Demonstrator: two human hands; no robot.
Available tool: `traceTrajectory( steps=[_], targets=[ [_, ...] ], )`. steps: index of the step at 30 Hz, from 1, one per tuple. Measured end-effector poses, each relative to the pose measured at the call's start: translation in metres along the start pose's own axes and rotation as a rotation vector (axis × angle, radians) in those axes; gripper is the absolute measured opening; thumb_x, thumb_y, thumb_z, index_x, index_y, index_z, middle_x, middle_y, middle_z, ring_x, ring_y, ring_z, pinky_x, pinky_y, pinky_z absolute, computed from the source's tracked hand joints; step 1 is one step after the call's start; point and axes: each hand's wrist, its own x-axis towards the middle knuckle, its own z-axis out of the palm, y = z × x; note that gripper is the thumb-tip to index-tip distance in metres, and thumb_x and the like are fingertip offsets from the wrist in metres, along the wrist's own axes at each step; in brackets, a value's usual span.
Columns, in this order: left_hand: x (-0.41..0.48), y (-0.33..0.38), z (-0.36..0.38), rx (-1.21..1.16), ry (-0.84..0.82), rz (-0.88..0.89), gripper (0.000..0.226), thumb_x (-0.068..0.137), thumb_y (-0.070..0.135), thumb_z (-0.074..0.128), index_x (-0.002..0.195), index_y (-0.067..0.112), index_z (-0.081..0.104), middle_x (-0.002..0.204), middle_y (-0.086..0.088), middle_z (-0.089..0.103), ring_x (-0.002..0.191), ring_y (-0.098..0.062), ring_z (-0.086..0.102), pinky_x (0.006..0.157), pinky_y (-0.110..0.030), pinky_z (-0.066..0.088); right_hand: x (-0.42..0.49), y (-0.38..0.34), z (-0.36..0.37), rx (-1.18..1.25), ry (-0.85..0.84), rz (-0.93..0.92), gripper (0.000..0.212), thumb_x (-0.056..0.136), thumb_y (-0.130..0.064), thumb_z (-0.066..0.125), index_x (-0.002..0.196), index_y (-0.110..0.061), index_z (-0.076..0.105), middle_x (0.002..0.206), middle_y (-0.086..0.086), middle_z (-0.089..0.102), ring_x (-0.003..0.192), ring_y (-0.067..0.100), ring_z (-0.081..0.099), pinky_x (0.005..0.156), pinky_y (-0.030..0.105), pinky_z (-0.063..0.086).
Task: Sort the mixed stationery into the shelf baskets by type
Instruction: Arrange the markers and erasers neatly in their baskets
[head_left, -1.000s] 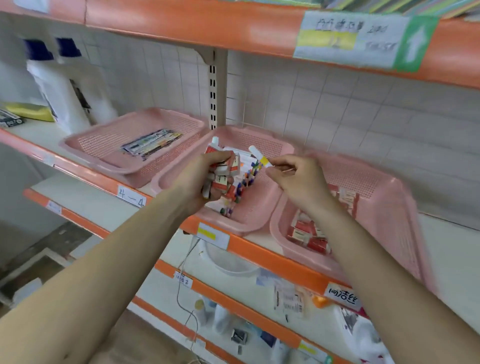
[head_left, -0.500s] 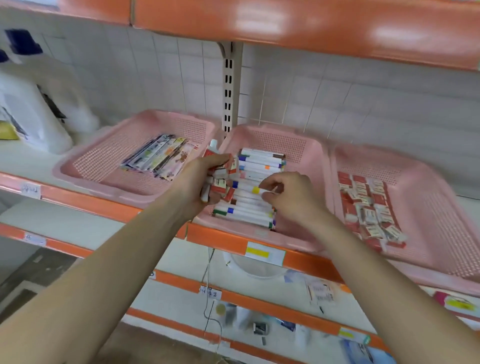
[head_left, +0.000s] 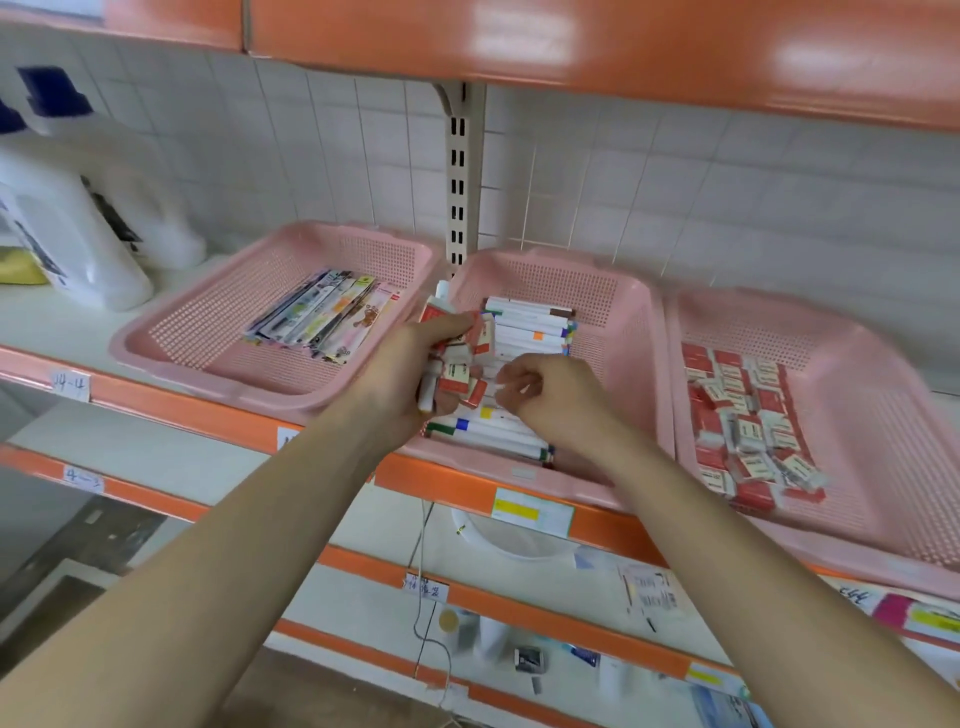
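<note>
Over middle basket, left grip clutching erasers — right grip pinching

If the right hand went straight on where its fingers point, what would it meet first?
Probably the red-and-white erasers gripped in the left hand, just leftward; depth is unclear.

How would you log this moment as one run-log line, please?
left hand: grips mixed bundle | right hand: curled at bundle, hold unclear | both over middle basket
</note>
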Motion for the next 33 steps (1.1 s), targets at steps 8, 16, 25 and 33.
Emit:
traceTrajectory(
  steps=[8,16,25,33],
  targets=[
    [0.016,-0.005,0.044,-0.077,-0.105,0.032,0.025,0.093,0.026,0.061,0.071,0.02,0.072,0.068,0.002,0.057,0.05,-0.008,0.042,0.036,-0.015,0.028,-0.027,-0.007,-0.046,0.439,-0.016,0.09,0.008,0.087,-0.023,0.073,0.093,-0.026,0.067,0.078,-0.003,0.071,0.063,0.0,0.063,0.063,0.02,0.049],
    [0.036,-0.011,0.097,-0.266,-0.246,-0.119,0.015,0.098,0.02,0.057,0.092,0.009,0.065,0.069,-0.003,0.063,0.049,-0.011,0.062,0.035,-0.015,0.042,-0.048,0.021,-0.089,0.457,0.081,0.252,0.01,0.086,-0.016,0.074,0.082,-0.024,0.075,0.066,-0.011,0.07,0.059,-0.004,0.06,0.057,0.013,0.047],
    [0.078,-0.003,0.111,-0.085,-0.342,-0.12,0.01,0.094,0.022,0.061,0.09,0.014,0.066,0.072,-0.002,0.062,0.057,-0.008,0.055,0.037,-0.014,0.031,-0.065,0.045,-0.129,0.42,0.335,0.452,0.018,0.086,-0.01,0.072,0.075,-0.023,0.078,0.065,0.002,0.069,0.059,0.011,0.056,0.054,0.022,0.042],
    [0.102,-0.015,0.128,0.036,-0.341,-0.113,0.026,0.094,0.02,0.063,0.118,0.012,0.056,0.08,-0.007,0.058,0.06,-0.011,0.059,0.039,-0.016,0.033,-0.051,0.099,-0.167,0.42,0.572,0.602,0.009,0.087,-0.012,0.072,0.078,-0.013,0.074,0.065,0.001,0.072,0.057,0.008,0.063,0.059,0.026,0.049]
  ],
)
